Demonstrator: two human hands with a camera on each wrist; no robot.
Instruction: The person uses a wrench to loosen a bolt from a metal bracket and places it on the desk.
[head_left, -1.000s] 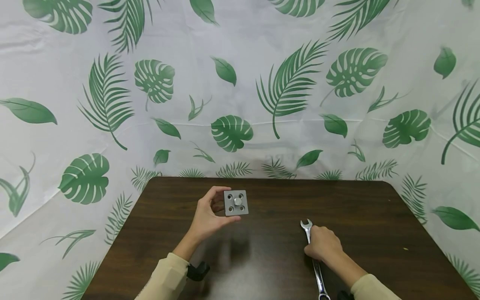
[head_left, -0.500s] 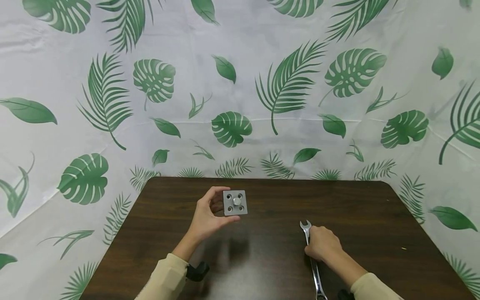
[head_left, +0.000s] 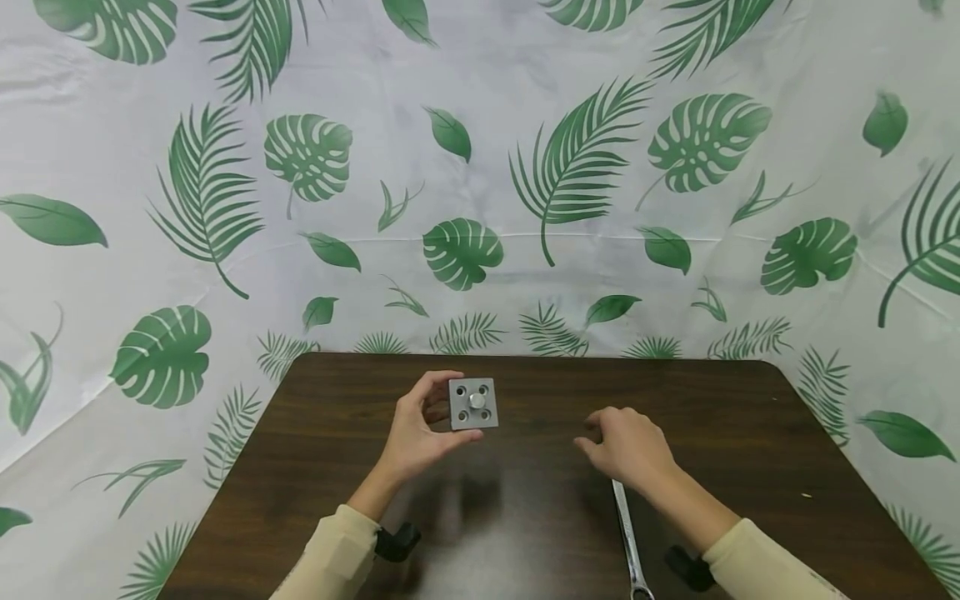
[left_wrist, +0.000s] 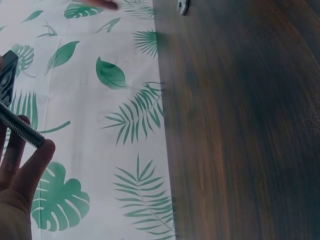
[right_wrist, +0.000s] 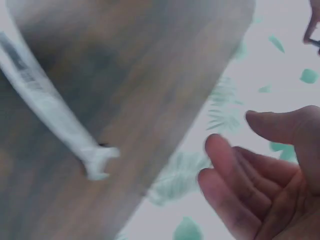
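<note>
My left hand (head_left: pixel 415 433) holds a square grey metal plate (head_left: pixel 457 405) between thumb and fingers, raised above the table. The plate has holes near its corners and the round end of a bolt (head_left: pixel 477 401) at its centre. In the left wrist view the bolt's threaded shank (left_wrist: pixel 22 131) sticks out, with a fingertip at its end. My right hand (head_left: pixel 630 446) hovers over the open-ended part of a combination wrench (head_left: pixel 628 533), hiding it in the head view. In the right wrist view its fingers are loosely bent, apart from the blurred wrench (right_wrist: pixel 55 112).
A dark brown wooden table (head_left: pixel 540 533) lies under both hands. A white leaf-print cloth (head_left: pixel 480 167) hangs behind the table and along its sides. One small yellowish bit (head_left: pixel 806 496) lies on the right part of the tabletop.
My right hand has let go of the wrench and moved up and slightly left; the wrench stays on the table. The left hand and plate are almost still.
</note>
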